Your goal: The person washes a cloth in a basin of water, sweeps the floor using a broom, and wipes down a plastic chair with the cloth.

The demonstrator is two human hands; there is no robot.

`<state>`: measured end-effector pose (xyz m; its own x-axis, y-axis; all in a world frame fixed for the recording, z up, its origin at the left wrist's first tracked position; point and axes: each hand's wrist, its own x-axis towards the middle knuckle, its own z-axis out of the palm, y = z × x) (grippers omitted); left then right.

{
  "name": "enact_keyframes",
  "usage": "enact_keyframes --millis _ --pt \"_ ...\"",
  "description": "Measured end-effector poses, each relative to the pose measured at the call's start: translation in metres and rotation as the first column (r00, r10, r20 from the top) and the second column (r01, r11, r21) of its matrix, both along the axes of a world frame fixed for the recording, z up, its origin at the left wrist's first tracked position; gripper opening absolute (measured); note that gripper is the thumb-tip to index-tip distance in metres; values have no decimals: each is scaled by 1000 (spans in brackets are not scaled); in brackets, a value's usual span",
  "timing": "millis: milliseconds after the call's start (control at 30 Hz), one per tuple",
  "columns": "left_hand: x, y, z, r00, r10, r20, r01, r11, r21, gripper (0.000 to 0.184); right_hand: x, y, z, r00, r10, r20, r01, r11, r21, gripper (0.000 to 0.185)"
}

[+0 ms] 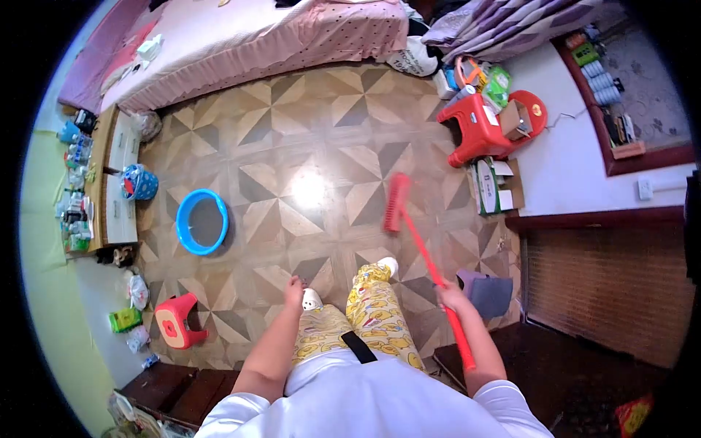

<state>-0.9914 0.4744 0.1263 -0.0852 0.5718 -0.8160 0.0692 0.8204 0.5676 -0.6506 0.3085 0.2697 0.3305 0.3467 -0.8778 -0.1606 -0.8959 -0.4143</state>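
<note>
Fingers of the right hand (pixel 454 296) are wrapped around the red brush (pixel 426 255) near mid-handle, perhaps for better balance; its head (pixel 395 204) seems to rest on the floor (pixel 292 135) ahead. Left hand (pixel 294 290) hangs half curled; whether empty, I cannot tell. Blue basin (pixel 182 228) stands apart, leftward.

The broom (pixel 422 247) looks plastic, the floor (pixel 321 230) glossy.

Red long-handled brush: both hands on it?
No, only the right hand grips the red long-handled brush; the left hand is well apart from it.
</note>
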Motion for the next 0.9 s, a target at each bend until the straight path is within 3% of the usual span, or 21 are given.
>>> enact_keyframes --millis 67,133,267,300,400,467,600,733,800,867,900 --pt "-27 3 5 995 89 46 -87 995 -46 19 -45 21 3 988 -14 -156 16 1000 14 33" --pt "-50 2 12 998 41 43 -40 998 -41 19 -87 38 -3 974 96 -207 -82 994 78 33" --pt "-91 4 16 998 19 60 -20 1000 15 19 -148 50 -53 894 443 -63 -429 888 165 30" --pt "-96 5 20 998 15 63 -17 1000 21 19 -161 64 -29 874 473 -111 -466 881 81 29" --pt "-104 0 48 990 138 24 -139 989 46 16 -181 46 -86 838 537 -97 -528 843 103 26" --pt "-102 -9 58 973 226 -35 -223 972 78 16 -176 36 -103 679 733 -40 -733 680 20 25" --pt "-82 -33 40 953 303 12 -302 952 -49 16 -127 -20 -130 792 611 -19 -609 791 61 23" --pt "10 -67 42 979 204 -12 -204 974 -95 20 -53 -129 -191 705 578 411 -680 715 162 20" --pt "71 -77 45 992 122 -9 -123 990 -74 23 7 -150 -136 874 486 -1 -485 871 -79 19" --pt "133 -92 47 997 -5 78 9 999 -47 20 63 -171 -92 943 333 -11 -327 919 -220 17" --pt "164 -98 50 997 -27 75 30 998 -48 20 90 -187 -94 970 243 -9 -240 950 -198 17"
